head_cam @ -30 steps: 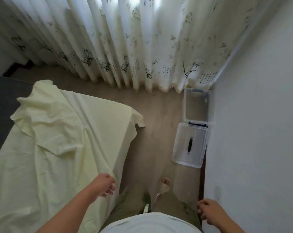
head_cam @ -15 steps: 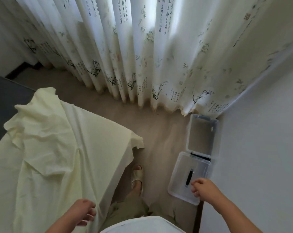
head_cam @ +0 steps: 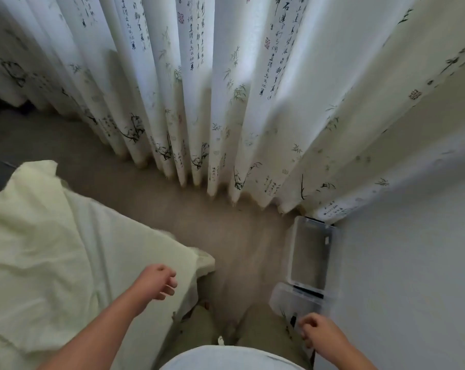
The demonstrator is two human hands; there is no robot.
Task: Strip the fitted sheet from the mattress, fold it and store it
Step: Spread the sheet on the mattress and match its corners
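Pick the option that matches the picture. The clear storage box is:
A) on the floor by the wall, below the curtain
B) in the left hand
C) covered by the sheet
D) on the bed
A: the clear storage box stands open on the floor against the white wall, under the curtain hem.

Long white pleated curtain printed with black calligraphy columns, grey-green bamboo sprigs and small red seal stamps (head_cam: 226,102) spans the whole far side and hangs down to floor level. Daylight glows through the fabric, brightest on the upper folds; shadows sit between the pleats. Matte beige-grey floor (head_cam: 172,209), slightly blurred, runs along the curtain hem. Plain white painted wall (head_cam: 412,276) fills the right side and meets the curtain in the corner. Dark strip (head_cam: 4,108) low at far left, unclear what.
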